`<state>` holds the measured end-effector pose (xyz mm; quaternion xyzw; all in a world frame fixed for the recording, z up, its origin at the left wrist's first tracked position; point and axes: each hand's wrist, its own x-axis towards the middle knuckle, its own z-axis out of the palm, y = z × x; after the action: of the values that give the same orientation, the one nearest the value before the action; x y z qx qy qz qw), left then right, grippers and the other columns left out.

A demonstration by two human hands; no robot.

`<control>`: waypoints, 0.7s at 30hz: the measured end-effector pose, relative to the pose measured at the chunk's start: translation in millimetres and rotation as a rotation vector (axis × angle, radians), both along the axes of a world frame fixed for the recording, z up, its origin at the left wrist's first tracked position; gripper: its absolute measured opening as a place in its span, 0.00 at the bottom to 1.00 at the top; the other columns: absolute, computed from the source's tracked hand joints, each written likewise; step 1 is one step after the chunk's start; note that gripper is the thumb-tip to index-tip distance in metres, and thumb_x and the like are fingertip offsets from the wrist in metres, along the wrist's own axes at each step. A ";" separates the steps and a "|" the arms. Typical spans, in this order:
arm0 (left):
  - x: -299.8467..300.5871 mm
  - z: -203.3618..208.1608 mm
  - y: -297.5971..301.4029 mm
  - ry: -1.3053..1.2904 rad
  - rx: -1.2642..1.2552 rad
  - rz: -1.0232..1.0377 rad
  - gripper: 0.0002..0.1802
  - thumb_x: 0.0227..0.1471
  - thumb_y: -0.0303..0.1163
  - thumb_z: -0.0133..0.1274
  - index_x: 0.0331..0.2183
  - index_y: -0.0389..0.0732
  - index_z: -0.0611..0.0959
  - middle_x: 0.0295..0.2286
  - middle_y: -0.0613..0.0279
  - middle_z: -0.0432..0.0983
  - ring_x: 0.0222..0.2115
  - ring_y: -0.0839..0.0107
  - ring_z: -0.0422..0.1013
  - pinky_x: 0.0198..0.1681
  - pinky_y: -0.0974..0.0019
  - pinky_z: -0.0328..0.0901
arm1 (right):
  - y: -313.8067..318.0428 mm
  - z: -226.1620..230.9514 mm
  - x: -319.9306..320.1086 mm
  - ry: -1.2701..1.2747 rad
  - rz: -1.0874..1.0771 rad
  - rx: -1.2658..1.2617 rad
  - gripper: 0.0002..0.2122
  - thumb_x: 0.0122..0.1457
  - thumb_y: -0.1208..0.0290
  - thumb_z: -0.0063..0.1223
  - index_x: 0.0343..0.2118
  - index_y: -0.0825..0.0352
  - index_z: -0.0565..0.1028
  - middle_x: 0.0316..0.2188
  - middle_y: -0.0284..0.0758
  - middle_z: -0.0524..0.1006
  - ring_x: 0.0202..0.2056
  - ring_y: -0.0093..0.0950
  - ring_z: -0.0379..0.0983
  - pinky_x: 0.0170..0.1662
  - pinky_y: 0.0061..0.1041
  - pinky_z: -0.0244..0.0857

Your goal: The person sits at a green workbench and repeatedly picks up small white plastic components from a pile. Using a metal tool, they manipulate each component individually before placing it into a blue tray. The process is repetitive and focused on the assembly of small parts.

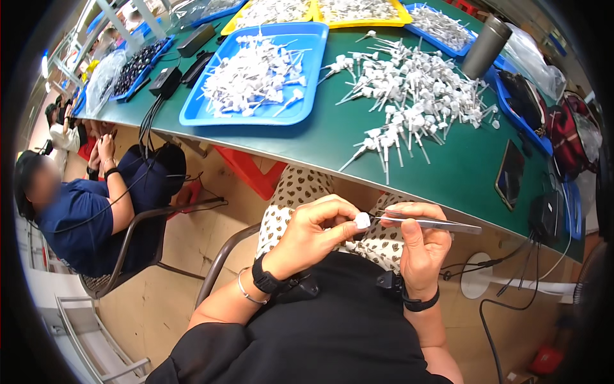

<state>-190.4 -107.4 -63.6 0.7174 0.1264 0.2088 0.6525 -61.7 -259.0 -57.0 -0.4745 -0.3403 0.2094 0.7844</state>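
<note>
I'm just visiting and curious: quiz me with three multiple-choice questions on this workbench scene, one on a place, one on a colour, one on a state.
1. Where does the loose pile of white pump parts lie?
A. on the green table
B. on the floor
C. on a chair

2. What colour is the tray nearest the person's left?
A. red
B. blue
C. black

3. What is the right hand doing?
A. resting empty
B. gripping a cup
C. holding metal tweezers

Answers: 1 A, the pile sits on the table. 2 B, its rim is blue. 3 C, the tweezers point at the small white part pinched by the left hand.
</note>
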 end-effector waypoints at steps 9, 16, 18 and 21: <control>-2.4 -33.9 2.8 -0.012 -0.201 0.060 0.04 0.57 0.21 0.59 0.36 0.34 0.81 0.35 0.64 0.77 0.30 0.81 0.75 0.31 0.77 0.70 | 5.9 -7.1 -13.9 -0.041 0.017 -0.122 0.08 0.65 0.79 0.55 0.45 0.74 0.73 0.42 0.43 0.79 0.43 0.30 0.79 0.49 0.28 0.75; 1.7 -31.2 2.7 0.076 -0.144 0.024 0.10 0.59 0.21 0.56 0.44 0.33 0.81 0.38 0.60 0.75 0.34 0.76 0.78 0.37 0.73 0.74 | 11.6 -15.6 -17.2 -0.073 -0.012 -0.181 0.08 0.64 0.81 0.55 0.45 0.74 0.74 0.43 0.41 0.79 0.42 0.28 0.79 0.48 0.25 0.75; 2.1 -36.0 0.8 0.025 -0.093 0.027 0.12 0.59 0.21 0.56 0.46 0.32 0.81 0.39 0.59 0.75 0.35 0.75 0.78 0.38 0.72 0.75 | 12.3 -17.5 -17.6 -0.115 -0.031 -0.215 0.08 0.64 0.80 0.54 0.45 0.74 0.73 0.42 0.42 0.79 0.42 0.28 0.79 0.47 0.25 0.74; 2.9 -36.9 1.1 -0.022 -0.055 0.024 0.12 0.58 0.20 0.56 0.45 0.32 0.83 0.39 0.59 0.75 0.34 0.74 0.78 0.38 0.72 0.75 | 10.9 -21.1 -18.2 -0.225 -0.072 -0.287 0.06 0.66 0.80 0.51 0.44 0.73 0.72 0.42 0.43 0.79 0.42 0.29 0.79 0.48 0.27 0.75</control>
<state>-187.6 -106.3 -100.5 0.6952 0.1334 0.2210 0.6709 -79.9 -248.1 -78.1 -0.6139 -0.3753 0.1732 0.6725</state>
